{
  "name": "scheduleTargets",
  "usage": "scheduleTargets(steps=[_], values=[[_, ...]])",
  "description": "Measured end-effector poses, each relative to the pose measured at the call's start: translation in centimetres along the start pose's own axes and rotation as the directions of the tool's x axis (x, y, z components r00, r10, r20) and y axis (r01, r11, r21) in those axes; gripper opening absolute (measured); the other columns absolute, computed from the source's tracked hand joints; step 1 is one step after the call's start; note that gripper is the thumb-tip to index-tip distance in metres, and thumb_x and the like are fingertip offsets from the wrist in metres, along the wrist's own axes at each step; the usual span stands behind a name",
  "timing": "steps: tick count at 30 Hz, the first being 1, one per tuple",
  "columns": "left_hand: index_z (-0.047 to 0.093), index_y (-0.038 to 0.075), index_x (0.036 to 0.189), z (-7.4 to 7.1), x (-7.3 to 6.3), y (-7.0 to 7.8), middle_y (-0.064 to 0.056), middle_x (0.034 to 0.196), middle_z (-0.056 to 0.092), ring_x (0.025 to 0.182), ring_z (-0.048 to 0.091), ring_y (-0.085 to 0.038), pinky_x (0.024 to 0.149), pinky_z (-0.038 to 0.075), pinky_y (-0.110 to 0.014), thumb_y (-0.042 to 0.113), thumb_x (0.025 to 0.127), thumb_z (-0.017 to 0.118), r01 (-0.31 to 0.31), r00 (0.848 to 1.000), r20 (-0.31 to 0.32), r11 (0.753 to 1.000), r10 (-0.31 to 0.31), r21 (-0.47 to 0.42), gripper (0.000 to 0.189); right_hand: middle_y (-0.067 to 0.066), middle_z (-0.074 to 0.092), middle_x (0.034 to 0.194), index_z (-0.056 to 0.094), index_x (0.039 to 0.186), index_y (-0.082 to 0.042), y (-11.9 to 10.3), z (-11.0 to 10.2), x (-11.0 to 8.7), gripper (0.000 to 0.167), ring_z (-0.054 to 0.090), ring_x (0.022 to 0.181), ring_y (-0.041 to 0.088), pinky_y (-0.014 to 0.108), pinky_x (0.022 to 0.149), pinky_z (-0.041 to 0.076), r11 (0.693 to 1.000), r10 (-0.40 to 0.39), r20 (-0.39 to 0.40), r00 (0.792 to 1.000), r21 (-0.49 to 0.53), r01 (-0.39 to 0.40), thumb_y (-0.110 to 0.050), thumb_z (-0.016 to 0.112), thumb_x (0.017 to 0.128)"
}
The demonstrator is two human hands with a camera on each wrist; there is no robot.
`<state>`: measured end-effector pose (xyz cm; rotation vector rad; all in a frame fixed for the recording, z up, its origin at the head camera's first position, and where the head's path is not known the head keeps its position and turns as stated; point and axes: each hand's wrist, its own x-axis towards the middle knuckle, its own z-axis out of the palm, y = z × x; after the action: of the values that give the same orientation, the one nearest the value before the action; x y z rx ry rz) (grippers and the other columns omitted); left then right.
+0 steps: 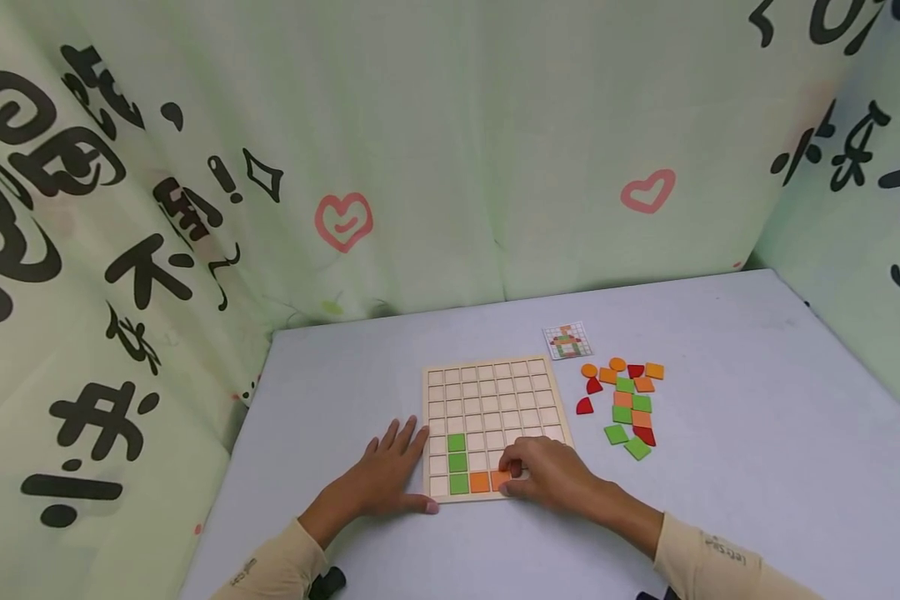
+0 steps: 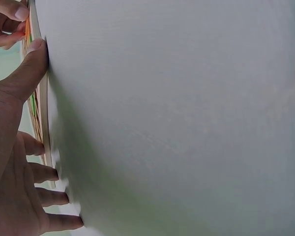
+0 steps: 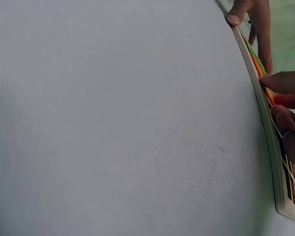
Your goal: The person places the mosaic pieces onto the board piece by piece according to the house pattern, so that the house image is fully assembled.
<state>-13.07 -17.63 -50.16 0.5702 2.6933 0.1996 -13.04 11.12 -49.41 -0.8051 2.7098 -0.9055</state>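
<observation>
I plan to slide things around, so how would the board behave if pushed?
The board looks stiff, with straight, wood-like edges. It's unlikely to tip, being thin and flat on the table. Tiles sitting within it would probably travel along.

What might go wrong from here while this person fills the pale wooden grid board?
The right hand, working at an orange square tile, might nudge the neighbouring orange tile askew. The left hand touches the left edge of the board; pushing could slide it. Loose red, orange and green flat pieces lie close together, so picking one may shift others.
</observation>
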Motion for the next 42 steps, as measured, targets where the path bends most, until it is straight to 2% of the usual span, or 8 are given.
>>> scheduleTargets(steps=[4,10,14,21,25,29,33,42], values=[[0.018,0.012,0.162,0.0,0.0,0.0,-0.015,0.169,0.012,0.154,0.012,-0.043,0.116,0.026,-0.065,0.078,0.077,0.065,0.003,1.000,0.003,1.000,-0.003,-0.001,0.118,-0.015,0.057,0.076,0.075,0.100,-0.013,0.1,-0.1,0.0,0.024,0.050,0.070,0.005,0.021,0.063,0.041,1.000,-0.003,0.009,1.000,0.008,0.003,-0.024,0.084,0.081],[0.019,0.011,0.161,-0.1,-0.1,0.1,-0.016,0.169,0.013,0.154,0.012,-0.043,0.116,0.025,-0.066,0.078,0.076,0.066,0.010,1.000,0.000,1.000,-0.010,-0.007,0.117,-0.017,0.059,0.080,0.071,0.111,-0.012,1.0,-0.6,-0.2,0.029,0.049,0.068,0.002,0.021,0.062,0.043,0.996,0.002,0.006,1.000,0.087,-0.003,-0.024,0.079,0.087],[0.019,0.011,0.161,-0.2,-0.3,0.2,-0.016,0.169,0.013,0.154,0.012,-0.043,0.116,0.025,-0.066,0.076,0.077,0.067,0.010,1.000,0.002,1.000,-0.010,-0.017,0.117,-0.016,0.062,0.084,0.071,0.112,-0.012,2.4,-1.9,-0.5,0.025,0.050,0.067,0.002,0.019,0.061,0.046,0.994,0.017,-0.007,1.000,0.105,-0.016,-0.023,0.076,0.090],[0.020,0.010,0.161,-0.1,-0.3,0.2,-0.016,0.168,0.014,0.154,0.012,-0.043,0.116,0.025,-0.066,0.077,0.077,0.066,0.003,1.000,0.002,1.000,-0.003,-0.020,0.117,-0.007,0.068,0.095,0.070,0.116,-0.011,5.4,-4.8,-1.4,0.029,0.049,0.059,0.006,0.020,0.056,0.044,0.994,0.094,-0.070,0.993,0.068,-0.089,-0.023,0.076,0.090],[0.020,0.011,0.161,0.0,-0.3,0.3,-0.016,0.168,0.014,0.154,0.012,-0.043,0.116,0.025,-0.066,0.077,0.077,0.066,0.002,1.000,0.002,1.000,-0.002,-0.026,0.117,-0.001,0.071,0.103,0.070,0.115,-0.011,7.4,-6.3,-2.3,0.029,0.050,0.064,0.009,0.021,0.057,0.044,0.991,0.135,-0.098,0.986,0.037,-0.132,-0.023,0.077,0.089],[0.019,0.012,0.161,0.2,-0.2,0.3,-0.016,0.169,0.013,0.154,0.011,-0.043,0.116,0.025,-0.066,0.078,0.076,0.065,0.007,1.000,0.006,1.000,-0.007,-0.026,0.117,0.003,0.071,0.108,0.071,0.114,-0.011,9.2,-7.5,-3.3,0.032,0.056,0.079,0.013,0.020,0.063,0.049,0.987,0.163,-0.107,0.981,0.006,-0.163,-0.022,0.080,0.086],[0.018,0.012,0.162,0.2,-0.1,0.2,-0.015,0.169,0.012,0.155,0.010,-0.042,0.116,0.025,-0.065,0.079,0.077,0.064,0.003,1.000,0.011,1.000,-0.003,-0.023,0.117,0.004,0.070,0.108,0.072,0.112,-0.011,10.3,-8.2,-4.1,0.035,0.058,0.094,0.018,0.022,0.068,0.051,0.981,0.186,-0.111,0.976,-0.040,-0.191,-0.024,0.084,0.081],[0.019,0.011,0.161,-0.2,-0.2,0.1,-0.016,0.169,0.013,0.154,0.012,-0.043,0.116,0.025,-0.066,0.076,0.078,0.066,0.007,1.000,0.005,1.000,-0.007,-0.010,0.116,0.000,0.058,0.092,0.072,0.110,-0.009,10.7,-8.4,-4.6,0.035,0.049,0.082,0.015,0.022,0.060,0.043,0.972,0.226,-0.071,0.972,-0.048,-0.230,-0.023,0.085,0.080]])
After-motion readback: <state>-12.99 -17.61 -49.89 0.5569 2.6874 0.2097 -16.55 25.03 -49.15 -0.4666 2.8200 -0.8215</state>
